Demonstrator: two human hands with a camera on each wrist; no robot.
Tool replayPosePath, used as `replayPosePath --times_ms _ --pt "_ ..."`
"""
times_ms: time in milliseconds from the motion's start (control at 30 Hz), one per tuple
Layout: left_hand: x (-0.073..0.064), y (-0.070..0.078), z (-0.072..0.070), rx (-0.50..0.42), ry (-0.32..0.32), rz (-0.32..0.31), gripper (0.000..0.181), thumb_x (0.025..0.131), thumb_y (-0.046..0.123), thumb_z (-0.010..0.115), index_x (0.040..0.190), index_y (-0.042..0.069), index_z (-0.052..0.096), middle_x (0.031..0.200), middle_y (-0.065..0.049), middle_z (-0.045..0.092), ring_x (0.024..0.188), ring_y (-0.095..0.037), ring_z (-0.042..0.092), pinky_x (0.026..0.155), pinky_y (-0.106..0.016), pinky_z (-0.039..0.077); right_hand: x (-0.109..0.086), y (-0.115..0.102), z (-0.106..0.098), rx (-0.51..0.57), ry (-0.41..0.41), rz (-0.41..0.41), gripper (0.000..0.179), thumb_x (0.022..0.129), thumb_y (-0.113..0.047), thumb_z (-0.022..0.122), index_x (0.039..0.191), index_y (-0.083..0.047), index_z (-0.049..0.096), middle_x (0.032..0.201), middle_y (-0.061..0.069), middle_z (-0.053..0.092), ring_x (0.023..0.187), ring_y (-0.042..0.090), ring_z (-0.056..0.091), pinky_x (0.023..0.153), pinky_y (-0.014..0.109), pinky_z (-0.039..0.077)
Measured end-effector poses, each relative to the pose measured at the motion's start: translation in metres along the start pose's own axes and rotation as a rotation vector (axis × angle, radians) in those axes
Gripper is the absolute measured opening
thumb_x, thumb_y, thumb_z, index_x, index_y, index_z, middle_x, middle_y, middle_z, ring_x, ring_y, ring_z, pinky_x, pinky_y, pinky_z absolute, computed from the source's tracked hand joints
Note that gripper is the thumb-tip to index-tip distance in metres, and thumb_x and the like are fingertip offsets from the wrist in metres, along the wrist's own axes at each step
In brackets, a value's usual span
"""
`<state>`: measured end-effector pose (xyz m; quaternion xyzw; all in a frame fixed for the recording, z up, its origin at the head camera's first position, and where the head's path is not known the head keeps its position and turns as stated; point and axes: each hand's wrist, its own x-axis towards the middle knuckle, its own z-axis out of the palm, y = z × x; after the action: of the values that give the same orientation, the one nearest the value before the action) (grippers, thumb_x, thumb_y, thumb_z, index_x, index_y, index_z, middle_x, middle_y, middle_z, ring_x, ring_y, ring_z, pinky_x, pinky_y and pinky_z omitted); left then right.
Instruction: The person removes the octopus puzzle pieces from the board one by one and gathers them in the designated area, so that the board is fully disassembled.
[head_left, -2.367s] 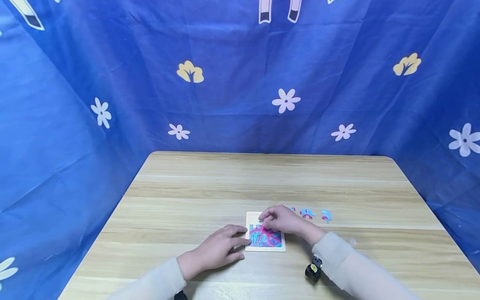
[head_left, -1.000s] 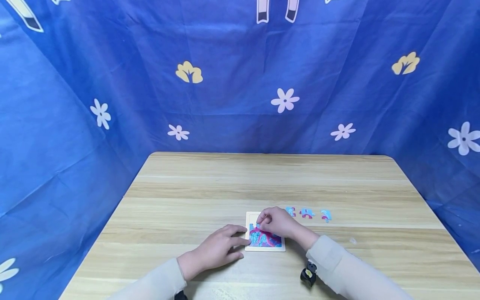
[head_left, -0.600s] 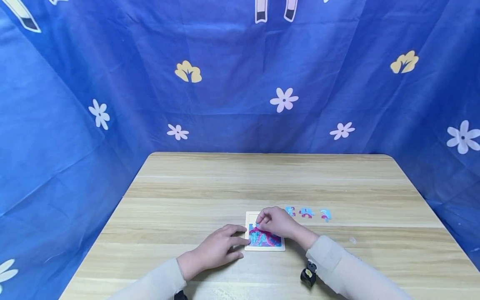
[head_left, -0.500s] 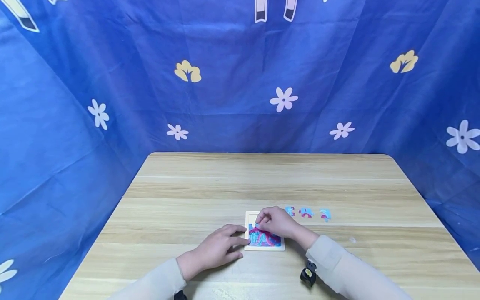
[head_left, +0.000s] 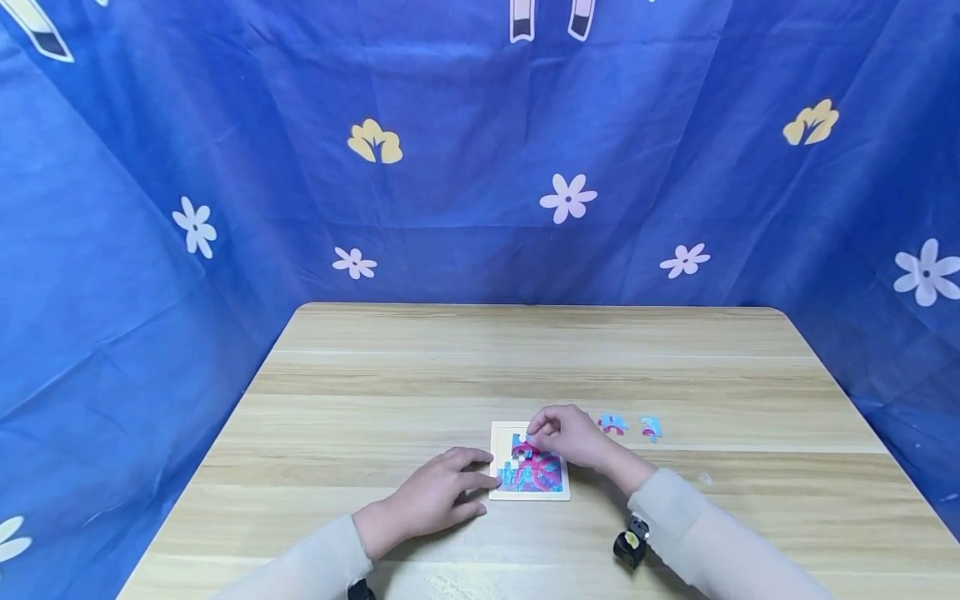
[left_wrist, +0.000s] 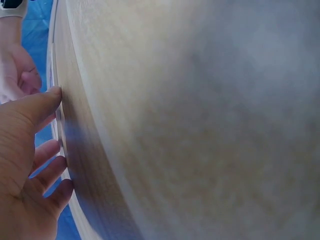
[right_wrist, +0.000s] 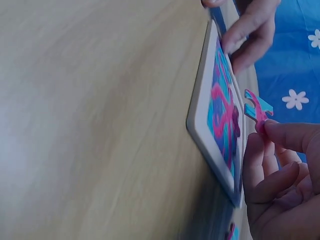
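Note:
A small square jigsaw puzzle tray (head_left: 530,497) with a pale frame lies on the table, its lower part filled with pink, blue and purple pieces. Just above it, my right hand (head_left: 567,435) pinches a pink and blue puzzle piece (right_wrist: 261,114) between thumb and fingertip. In the right wrist view that piece is tilted and apart from the tray. Pale bare board shows at the tray's top and left. My left hand (head_left: 435,496) rests at the tray's left side, its spread fingers (left_wrist: 54,170) touching the edge.
Loose puzzle pieces lie right of the tray, among them a pink and blue piece (head_left: 613,425) and another piece (head_left: 651,428); one more is mostly behind the right hand. A small clear scrap (head_left: 705,479) lies on the wooden table (head_left: 360,375). A blue curtain (head_left: 465,208) hangs behind.
My right hand has moved right and away from me, lifting the puzzle piece off the tray's left part, where pale board now shows. The left hand has stayed in place.

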<state>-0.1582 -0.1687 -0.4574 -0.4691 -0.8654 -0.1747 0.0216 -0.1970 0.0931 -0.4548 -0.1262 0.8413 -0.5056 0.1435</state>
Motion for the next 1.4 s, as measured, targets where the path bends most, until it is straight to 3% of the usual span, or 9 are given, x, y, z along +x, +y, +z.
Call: replayPosePath --times_ms 200,467,667,1233,1400 --pt "0.001 0.001 0.000 -0.004 -0.021 -0.027 0.037 0.084 0.033 0.071 0.117 0.016 0.069 0.128 -0.009 0.055 0.118 -0.025 0.052 0.099 -0.039 0.042 -0.007 0.004 -0.015 0.007 0.040 0.055 0.007 0.085 -0.007 0.070 0.092 -0.006 0.067 0.077 -0.001 0.063 0.072 0.015 0.058 0.063 0.028 0.046" --pt "0.001 0.002 0.002 0.002 -0.017 -0.029 0.037 0.084 0.033 0.072 0.116 0.016 0.070 0.127 -0.008 0.055 0.118 -0.025 0.052 0.099 -0.039 0.042 -0.018 0.016 -0.035 0.005 0.050 0.067 0.007 0.086 -0.005 0.067 0.093 -0.004 0.066 0.077 0.000 0.064 0.071 0.017 0.061 0.059 0.026 0.046" --pt "0.001 0.001 0.003 0.005 -0.002 -0.020 0.036 0.084 0.033 0.072 0.116 0.016 0.070 0.126 -0.008 0.056 0.117 -0.025 0.052 0.098 -0.040 0.043 -0.026 0.022 -0.045 0.005 0.047 0.052 0.008 0.086 -0.005 0.067 0.094 -0.002 0.066 0.079 0.001 0.064 0.075 0.016 0.060 0.065 0.026 0.048" --pt "0.000 0.001 0.003 -0.001 -0.012 -0.034 0.036 0.084 0.034 0.072 0.116 0.016 0.070 0.127 -0.008 0.055 0.118 -0.024 0.052 0.099 -0.040 0.043 -0.038 0.029 -0.058 -0.013 0.050 0.106 0.012 0.083 0.003 0.063 0.094 0.000 0.068 0.079 0.003 0.063 0.072 0.016 0.059 0.056 0.024 0.045" --pt "0.000 0.001 0.003 -0.003 -0.015 -0.039 0.036 0.084 0.034 0.071 0.116 0.016 0.070 0.128 -0.008 0.055 0.119 -0.024 0.051 0.099 -0.040 0.042 -0.039 0.030 -0.057 -0.010 0.050 0.110 0.009 0.083 0.003 0.066 0.092 0.001 0.069 0.078 0.002 0.065 0.072 0.016 0.062 0.060 0.025 0.048"
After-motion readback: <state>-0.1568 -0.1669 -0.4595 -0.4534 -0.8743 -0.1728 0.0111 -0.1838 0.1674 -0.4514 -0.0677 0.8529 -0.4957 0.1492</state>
